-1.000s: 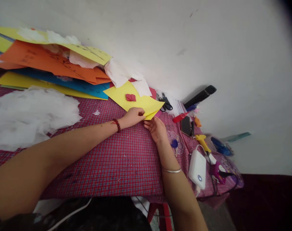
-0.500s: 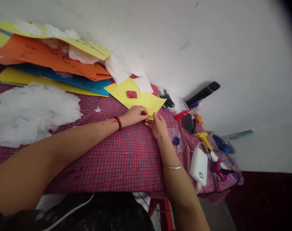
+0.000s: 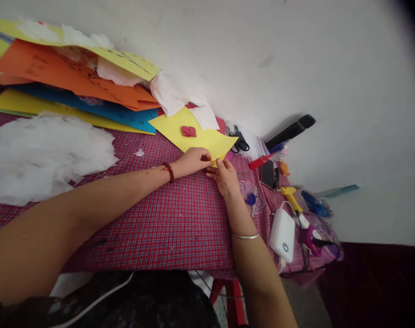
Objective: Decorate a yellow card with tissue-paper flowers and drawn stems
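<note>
A yellow paper sheet [image 3: 197, 136] lies on the red checked tablecloth [image 3: 166, 218], with a small red folded paper piece [image 3: 188, 131] resting on it. My left hand [image 3: 193, 161], a bead bracelet at its wrist, is curled on the sheet's near corner and pinches it. My right hand [image 3: 225, 176], with a silver bangle on the wrist, meets the same corner from below, fingers pressed on the paper's edge.
White stuffing [image 3: 43, 155] covers the left of the table. Orange, blue and yellow sheets [image 3: 74, 91] are stacked at the back left. Scissors [image 3: 240, 141], a red pen [image 3: 258, 161], a phone [image 3: 267, 174], a white power bank [image 3: 282, 233] and a yellow glue gun [image 3: 290, 196] lie to the right.
My right hand has moved up from just below the yellow sheet to its near corner and closed on it. My left hand has stayed on the corner.
</note>
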A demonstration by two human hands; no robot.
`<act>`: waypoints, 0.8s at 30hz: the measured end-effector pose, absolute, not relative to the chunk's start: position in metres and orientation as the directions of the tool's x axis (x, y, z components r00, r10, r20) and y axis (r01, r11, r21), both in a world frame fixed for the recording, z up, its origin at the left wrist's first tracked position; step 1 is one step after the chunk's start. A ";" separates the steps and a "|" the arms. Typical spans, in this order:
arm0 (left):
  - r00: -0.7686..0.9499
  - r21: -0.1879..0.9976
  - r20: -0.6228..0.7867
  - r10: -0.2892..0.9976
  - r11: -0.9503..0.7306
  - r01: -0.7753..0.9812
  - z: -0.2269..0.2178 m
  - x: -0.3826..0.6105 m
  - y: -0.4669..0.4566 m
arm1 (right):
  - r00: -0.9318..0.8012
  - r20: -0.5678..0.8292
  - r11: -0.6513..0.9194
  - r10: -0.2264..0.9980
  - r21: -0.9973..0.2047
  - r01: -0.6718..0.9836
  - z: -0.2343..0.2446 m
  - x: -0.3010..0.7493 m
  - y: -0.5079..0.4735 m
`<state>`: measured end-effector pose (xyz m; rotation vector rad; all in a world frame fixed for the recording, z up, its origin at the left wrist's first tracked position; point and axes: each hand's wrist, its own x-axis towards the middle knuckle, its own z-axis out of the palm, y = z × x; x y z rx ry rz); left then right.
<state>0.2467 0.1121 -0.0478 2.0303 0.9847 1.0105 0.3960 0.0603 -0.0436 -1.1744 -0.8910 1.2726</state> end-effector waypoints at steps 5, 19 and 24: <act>0.410 0.800 0.349 0.842 -0.496 0.337 -0.051 0.248 0.114 | 0.146 -0.061 -0.040 0.987 -0.989 -0.144 -0.045 0.392 0.059; 0.410 0.795 0.347 0.844 -0.496 0.349 -0.052 0.247 0.115 | 0.194 -0.017 -0.015 0.981 -1.000 -0.013 -0.048 0.388 0.059; 0.411 0.786 0.353 0.841 -0.504 0.357 -0.053 0.246 0.115 | 0.188 0.005 -0.003 0.982 -0.999 0.041 -0.050 0.388 0.060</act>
